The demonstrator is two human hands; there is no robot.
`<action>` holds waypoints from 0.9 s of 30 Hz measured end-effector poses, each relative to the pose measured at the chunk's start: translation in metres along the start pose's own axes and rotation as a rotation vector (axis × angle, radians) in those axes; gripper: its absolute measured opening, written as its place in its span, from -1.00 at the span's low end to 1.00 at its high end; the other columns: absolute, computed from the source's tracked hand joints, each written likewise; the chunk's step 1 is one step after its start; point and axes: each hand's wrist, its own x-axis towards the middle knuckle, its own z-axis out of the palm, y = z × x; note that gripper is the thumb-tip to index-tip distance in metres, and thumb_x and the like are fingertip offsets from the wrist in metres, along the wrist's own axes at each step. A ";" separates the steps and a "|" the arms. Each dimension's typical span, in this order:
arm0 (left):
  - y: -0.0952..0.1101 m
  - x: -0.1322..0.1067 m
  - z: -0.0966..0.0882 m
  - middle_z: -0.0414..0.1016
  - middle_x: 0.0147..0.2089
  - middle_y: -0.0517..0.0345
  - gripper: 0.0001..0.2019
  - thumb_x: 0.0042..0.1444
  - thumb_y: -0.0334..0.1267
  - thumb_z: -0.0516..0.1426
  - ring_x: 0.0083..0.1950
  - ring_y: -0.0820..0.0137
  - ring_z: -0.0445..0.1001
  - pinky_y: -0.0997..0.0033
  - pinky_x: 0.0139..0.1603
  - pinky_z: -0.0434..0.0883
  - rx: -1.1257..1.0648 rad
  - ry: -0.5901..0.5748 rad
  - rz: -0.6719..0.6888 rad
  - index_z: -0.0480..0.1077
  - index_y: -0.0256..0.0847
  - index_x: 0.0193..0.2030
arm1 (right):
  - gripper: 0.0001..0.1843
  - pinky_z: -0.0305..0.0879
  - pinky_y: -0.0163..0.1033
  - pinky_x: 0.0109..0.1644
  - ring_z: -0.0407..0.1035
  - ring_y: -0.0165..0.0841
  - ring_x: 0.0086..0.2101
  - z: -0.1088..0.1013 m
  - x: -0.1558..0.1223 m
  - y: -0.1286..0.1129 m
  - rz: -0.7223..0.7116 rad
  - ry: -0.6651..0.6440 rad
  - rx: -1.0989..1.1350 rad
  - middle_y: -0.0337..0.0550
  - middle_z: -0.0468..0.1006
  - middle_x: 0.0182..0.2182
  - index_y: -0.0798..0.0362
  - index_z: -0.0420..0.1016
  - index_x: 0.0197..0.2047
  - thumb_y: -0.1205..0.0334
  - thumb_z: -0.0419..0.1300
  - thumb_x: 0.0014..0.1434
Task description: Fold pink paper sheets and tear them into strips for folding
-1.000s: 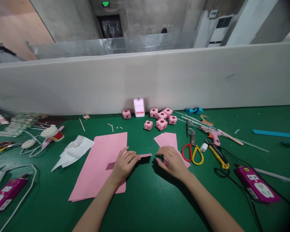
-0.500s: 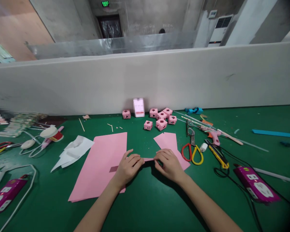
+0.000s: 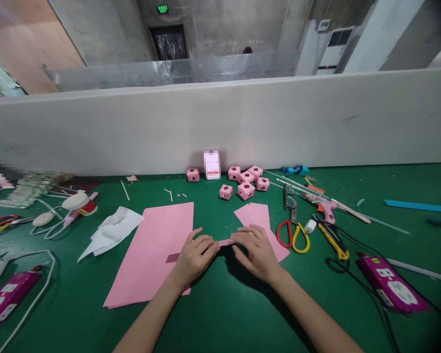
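A narrow pink paper strip (image 3: 226, 242) stretches between my two hands above the green table. Its left end is pinched in the fingers of my left hand (image 3: 195, 256), which is over the right edge of a pink paper sheet (image 3: 150, 255). At the strip's other end, my right hand (image 3: 256, 252) has its fingertips touching or just over the paper, with the thumb spread away below. Part of the strip is hidden by the fingers. Beyond my right hand lie cut pink paper pieces (image 3: 255, 214).
Several folded pink paper cubes (image 3: 246, 190) sit near the white partition (image 3: 220, 122), beside a phone (image 3: 212, 164). To the right are scissors (image 3: 293, 230), a utility knife (image 3: 332, 238), a glue gun (image 3: 325, 206) and a power strip (image 3: 391, 284). Crumpled white paper (image 3: 113, 230) lies left.
My right thumb has come away from the fingers, and the right hand's pinch on the strip has loosened. The strip's pink face now shows more. My left hand stays in place.
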 end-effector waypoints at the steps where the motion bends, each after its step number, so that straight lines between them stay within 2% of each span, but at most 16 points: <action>1: 0.002 0.000 0.001 0.62 -0.25 0.20 -0.88 0.23 -0.45 0.17 -0.16 0.37 0.56 0.04 0.22 0.30 -0.009 -0.009 0.006 0.45 -0.17 -0.14 | -0.70 0.22 0.10 0.15 0.43 -0.18 -0.01 0.005 -0.002 -0.004 -0.025 -0.031 -0.015 -0.11 0.65 -0.10 -0.05 0.44 0.05 0.31 0.24 0.23; 5: 0.011 0.002 0.000 0.62 -0.21 0.17 -0.83 0.23 -0.45 0.15 -0.13 0.34 0.56 0.03 0.24 0.28 -0.028 -0.031 0.002 0.45 -0.16 -0.08 | -0.78 0.11 0.14 0.22 0.45 -0.23 -0.05 0.019 -0.009 -0.011 -0.053 -0.093 -0.025 -0.21 0.67 -0.20 -0.06 0.47 -0.02 0.35 0.22 0.28; 8: 0.013 0.004 -0.002 0.62 -0.19 0.12 -0.82 0.23 -0.43 0.13 -0.12 0.33 0.55 0.04 0.22 0.29 -0.029 -0.056 -0.014 0.45 -0.18 -0.05 | -0.86 0.09 0.14 0.23 0.47 -0.26 -0.10 0.020 -0.011 -0.010 -0.030 -0.110 0.000 -0.24 0.67 -0.28 -0.05 0.48 -0.09 0.34 0.20 0.30; 19: 0.002 0.004 -0.004 0.56 -0.31 0.15 -0.91 0.17 -0.43 0.14 -0.15 0.28 0.54 0.01 0.16 0.31 0.022 0.041 -0.173 0.44 -0.17 -0.26 | -0.85 0.04 0.15 0.25 0.47 -0.25 -0.12 0.000 -0.003 0.008 0.043 -0.083 -0.041 -0.23 0.65 -0.32 -0.07 0.52 -0.15 0.37 0.17 0.30; 27: -0.011 0.002 -0.006 0.55 -0.32 0.13 -0.90 0.16 -0.44 0.12 -0.17 0.29 0.54 0.04 0.15 0.32 0.098 0.055 -0.209 0.42 -0.17 -0.31 | -0.78 0.02 0.15 0.28 0.48 -0.25 -0.13 -0.017 0.001 0.027 0.074 -0.029 -0.115 -0.24 0.67 -0.28 -0.10 0.55 -0.15 0.41 0.16 0.27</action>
